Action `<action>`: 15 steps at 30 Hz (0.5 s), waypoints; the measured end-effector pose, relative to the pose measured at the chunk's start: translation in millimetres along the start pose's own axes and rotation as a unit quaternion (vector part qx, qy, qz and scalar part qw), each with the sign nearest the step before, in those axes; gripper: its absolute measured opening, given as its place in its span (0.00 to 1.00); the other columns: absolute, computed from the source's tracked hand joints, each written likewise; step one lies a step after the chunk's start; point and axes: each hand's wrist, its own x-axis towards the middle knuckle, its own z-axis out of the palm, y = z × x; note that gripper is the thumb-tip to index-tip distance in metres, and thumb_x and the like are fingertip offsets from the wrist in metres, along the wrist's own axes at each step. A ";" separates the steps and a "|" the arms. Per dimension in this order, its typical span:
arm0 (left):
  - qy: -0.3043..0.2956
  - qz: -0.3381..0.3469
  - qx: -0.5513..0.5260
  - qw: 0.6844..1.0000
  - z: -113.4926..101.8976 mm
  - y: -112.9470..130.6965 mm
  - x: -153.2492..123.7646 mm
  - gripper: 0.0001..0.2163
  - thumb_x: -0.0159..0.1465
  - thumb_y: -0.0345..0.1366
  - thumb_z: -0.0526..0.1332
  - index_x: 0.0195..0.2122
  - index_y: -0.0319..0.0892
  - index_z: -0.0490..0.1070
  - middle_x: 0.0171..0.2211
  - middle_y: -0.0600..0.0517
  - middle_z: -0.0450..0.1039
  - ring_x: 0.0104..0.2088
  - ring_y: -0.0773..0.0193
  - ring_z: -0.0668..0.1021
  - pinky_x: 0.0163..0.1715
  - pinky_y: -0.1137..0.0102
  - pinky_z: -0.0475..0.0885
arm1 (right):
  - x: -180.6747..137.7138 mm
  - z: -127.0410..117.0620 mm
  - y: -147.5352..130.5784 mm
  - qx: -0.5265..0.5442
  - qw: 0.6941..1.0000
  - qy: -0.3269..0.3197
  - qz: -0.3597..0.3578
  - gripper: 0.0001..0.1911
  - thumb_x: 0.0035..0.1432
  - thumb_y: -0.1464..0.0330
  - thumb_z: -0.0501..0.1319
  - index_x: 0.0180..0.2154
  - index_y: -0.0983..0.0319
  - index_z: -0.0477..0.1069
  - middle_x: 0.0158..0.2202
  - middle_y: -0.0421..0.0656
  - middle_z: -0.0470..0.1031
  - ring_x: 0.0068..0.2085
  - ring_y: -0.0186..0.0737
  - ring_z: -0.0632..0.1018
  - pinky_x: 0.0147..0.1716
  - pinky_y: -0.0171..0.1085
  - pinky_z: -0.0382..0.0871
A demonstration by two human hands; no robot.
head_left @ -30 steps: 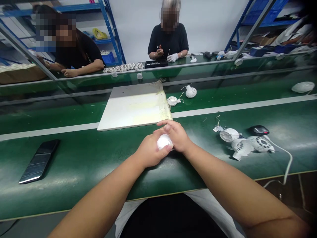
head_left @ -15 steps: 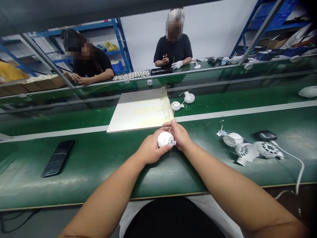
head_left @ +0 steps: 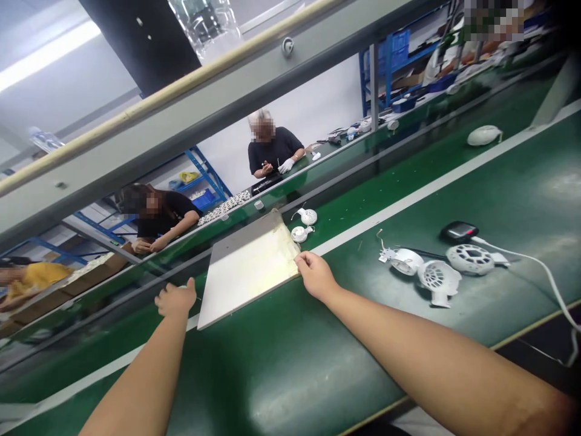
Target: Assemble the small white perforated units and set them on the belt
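Observation:
My right hand (head_left: 316,275) reaches the right corner of a pale rectangular board (head_left: 245,275), its fingertips on the board's edge. My left hand (head_left: 176,298) sits apart from it, off the board's left side above the green bench, with fingers curled. Whether the left hand hides anything is unclear. No white ball shows in either hand. Beyond the board lie two small white round housings (head_left: 307,216) with thin wires.
To the right lie white fan housing parts (head_left: 438,277), a round white vented grille (head_left: 469,259), a black mouse-like object (head_left: 459,231) and a white cable (head_left: 535,263). A white dome (head_left: 483,135) lies far right. Two co-workers (head_left: 272,151) sit beyond a grey metal bar (head_left: 181,97).
My hands have parted, and the white ball held between them no longer shows. My right hand has moved onto the board's corner. The whole view has tilted and rolled.

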 end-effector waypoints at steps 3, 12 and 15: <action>0.013 0.126 -0.015 0.992 27.9 62.4 -4.0 0.33 0.65 0.47 0.53 0.61 0.21 0.58 0.63 0.22 0.57 0.66 0.31 0.57 0.63 0.44 0.52 | 1.8 1.2 2.3 0.003 1.000 0.008 0.016 0.14 0.61 0.59 0.55 0.31 0.61 0.70 0.28 0.40 0.72 0.30 0.39 0.71 0.32 0.36 0.61; -0.098 0.383 -0.090 0.914 104.7 260.1 -51.0 0.29 0.60 0.47 0.65 0.57 0.31 0.69 0.53 0.32 0.74 0.56 0.45 0.73 0.56 0.60 0.64 | 3.5 3.8 7.5 -0.114 0.992 -0.057 -0.021 0.14 0.62 0.65 0.50 0.32 0.62 0.71 0.30 0.43 0.75 0.32 0.39 0.73 0.32 0.35 0.63; -0.108 0.388 -0.100 0.910 101.1 274.0 -50.3 0.26 0.60 0.45 0.64 0.52 0.29 0.71 0.45 0.32 0.77 0.51 0.45 0.76 0.53 0.59 0.66 | -5.8 8.6 2.1 -0.176 0.963 -0.189 -0.079 0.09 0.54 0.67 0.58 0.25 0.62 0.71 0.25 0.41 0.75 0.28 0.37 0.71 0.27 0.35 0.59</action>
